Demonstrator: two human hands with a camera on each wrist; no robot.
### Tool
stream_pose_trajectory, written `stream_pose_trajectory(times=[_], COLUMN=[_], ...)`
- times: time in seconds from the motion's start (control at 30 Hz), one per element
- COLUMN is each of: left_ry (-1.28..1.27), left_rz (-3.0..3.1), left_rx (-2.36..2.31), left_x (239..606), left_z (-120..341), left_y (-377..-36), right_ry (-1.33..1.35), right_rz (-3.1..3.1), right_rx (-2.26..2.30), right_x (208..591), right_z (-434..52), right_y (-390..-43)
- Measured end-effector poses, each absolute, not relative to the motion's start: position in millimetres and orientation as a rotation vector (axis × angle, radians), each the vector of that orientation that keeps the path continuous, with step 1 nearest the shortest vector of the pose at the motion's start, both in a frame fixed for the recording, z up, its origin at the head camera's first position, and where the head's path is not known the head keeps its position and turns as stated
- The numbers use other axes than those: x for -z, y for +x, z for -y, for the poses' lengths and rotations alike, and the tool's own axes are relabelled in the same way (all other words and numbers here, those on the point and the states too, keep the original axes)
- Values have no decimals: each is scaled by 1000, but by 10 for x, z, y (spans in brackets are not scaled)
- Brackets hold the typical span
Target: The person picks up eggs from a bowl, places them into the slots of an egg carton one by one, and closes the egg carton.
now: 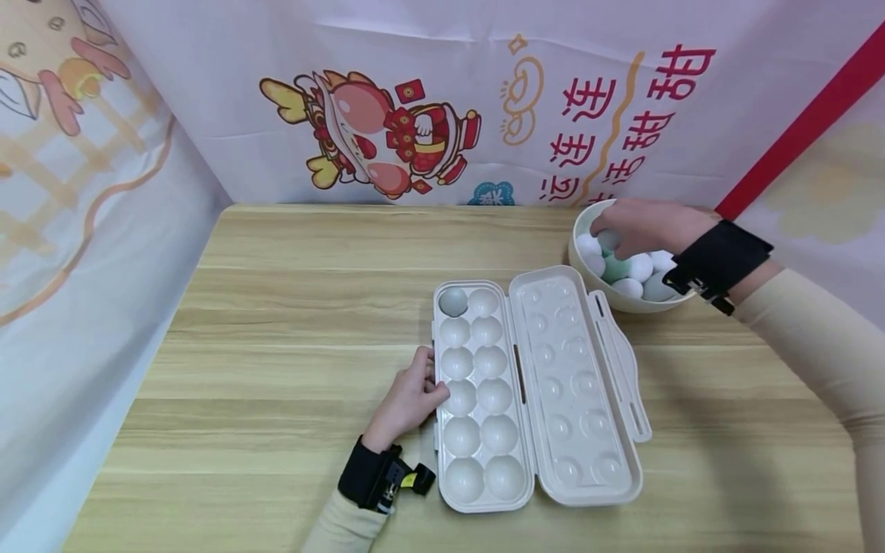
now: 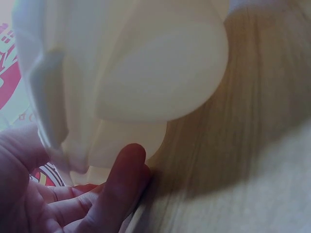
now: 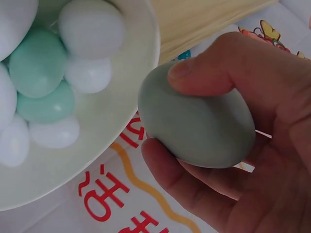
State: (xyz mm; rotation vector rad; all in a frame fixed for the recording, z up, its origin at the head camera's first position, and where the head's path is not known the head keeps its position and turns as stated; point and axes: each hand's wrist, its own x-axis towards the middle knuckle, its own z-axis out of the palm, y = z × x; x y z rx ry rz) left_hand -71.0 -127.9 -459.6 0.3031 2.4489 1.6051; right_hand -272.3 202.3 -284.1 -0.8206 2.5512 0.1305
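Note:
A grey-green egg (image 3: 197, 124) is held between the thumb and fingers of my right hand (image 1: 653, 224), over the cream bowl (image 1: 632, 302). White eggs (image 1: 641, 267) and green ones fill the bowl. My left hand (image 1: 409, 393) grips the left side of a white egg carton (image 1: 473, 378), thumb on its rim. Seen from the left wrist, the fingers (image 2: 124, 177) curl in against the underside of the cups. The carton lies open, with another grey-green egg (image 1: 453, 302) in its far left cup; the other cups hold nothing.
The carton's lid (image 1: 574, 349) lies folded out to the right, its latch strip (image 1: 625, 369) reaching toward the bowl. A printed cloth (image 1: 415, 46) hangs behind the wooden table (image 1: 290, 322), and more cloth covers the left side.

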Motion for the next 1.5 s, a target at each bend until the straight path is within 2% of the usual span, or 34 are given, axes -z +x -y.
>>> stream_pose_trajectory(times=[0.37, 1.5], left_ry=[299, 286], left_rz=[-2448, -2413], left_rx=[-1595, -1625], left_x=[4575, 4589], left_z=[1280, 1295], left_y=[-733, -722], right_ry=[-968, -1131], right_rz=[-2548, -2479], right_rx=[-126, -70], right_x=[2852, 2995], right_z=[-1849, -1223], right_y=[-2653, -2512])
